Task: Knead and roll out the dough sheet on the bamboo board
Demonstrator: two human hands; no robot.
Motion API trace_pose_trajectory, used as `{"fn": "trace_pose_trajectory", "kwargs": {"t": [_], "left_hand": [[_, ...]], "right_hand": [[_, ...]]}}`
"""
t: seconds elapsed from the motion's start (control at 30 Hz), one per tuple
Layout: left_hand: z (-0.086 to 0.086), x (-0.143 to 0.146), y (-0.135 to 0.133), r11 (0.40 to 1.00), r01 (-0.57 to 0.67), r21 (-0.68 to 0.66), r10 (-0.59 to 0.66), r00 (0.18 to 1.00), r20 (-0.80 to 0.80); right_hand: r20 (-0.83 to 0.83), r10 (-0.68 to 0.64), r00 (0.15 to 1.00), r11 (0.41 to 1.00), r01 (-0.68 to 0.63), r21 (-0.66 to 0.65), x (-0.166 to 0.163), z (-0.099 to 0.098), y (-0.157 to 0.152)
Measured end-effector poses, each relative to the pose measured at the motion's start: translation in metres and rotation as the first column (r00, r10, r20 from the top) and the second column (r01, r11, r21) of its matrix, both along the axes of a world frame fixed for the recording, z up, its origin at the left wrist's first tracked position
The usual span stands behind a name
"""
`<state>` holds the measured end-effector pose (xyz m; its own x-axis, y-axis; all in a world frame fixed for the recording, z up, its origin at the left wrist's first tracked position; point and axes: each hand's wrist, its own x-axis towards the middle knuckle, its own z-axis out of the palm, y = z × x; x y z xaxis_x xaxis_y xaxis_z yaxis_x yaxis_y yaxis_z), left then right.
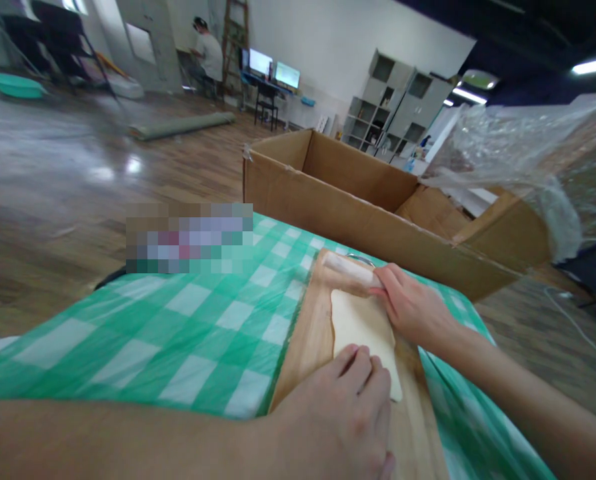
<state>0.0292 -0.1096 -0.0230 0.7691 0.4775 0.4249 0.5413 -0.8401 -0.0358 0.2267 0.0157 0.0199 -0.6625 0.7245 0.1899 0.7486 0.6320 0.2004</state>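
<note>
A flat sheet of pale dough lies on a wooden board on the green checked tablecloth. My right hand is closed on a white rolling pin at the far end of the dough. My left hand rests on the dough's near end, its fingers curled down and pressing on it.
An open cardboard box stands just behind the board. Clear plastic wrap hangs at the right. A pixelated patch covers something on the table's far left. Far back, a person sits at a desk with monitors; grey shelves stand against the wall.
</note>
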Motion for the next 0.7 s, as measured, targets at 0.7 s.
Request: {"fn": "trace_pose_trajectory", "kwargs": {"t": [0.7], "left_hand": [[0.009,-0.008,0.003,0.971,-0.046,-0.235,0.045,0.999,-0.009]], "right_hand": [[-0.158,0.011,0.987,0.977,-0.044,-0.211,0.049,-0.01,-0.009]]}}
